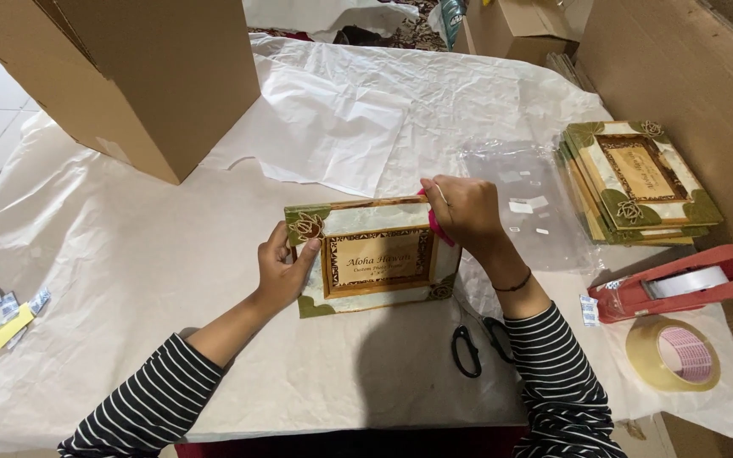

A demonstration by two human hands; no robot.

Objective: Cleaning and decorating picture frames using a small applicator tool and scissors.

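Left hand [282, 271] is gripping the picture frame [372, 254] by its left edge. Right hand [461, 208] is pinching a pink cloth [436, 227] against the upper right corner. Frame is appearing stiff, light, likely fragile; edges are offering the safest hold.

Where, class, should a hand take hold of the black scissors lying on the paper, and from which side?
Grip the scissors by the looped handles, coming from above on the near side. The left loop lies flat and open on the white paper, free for the fingers. The blades point away, towards the picture frame, and the right forearm partly covers the other loop.
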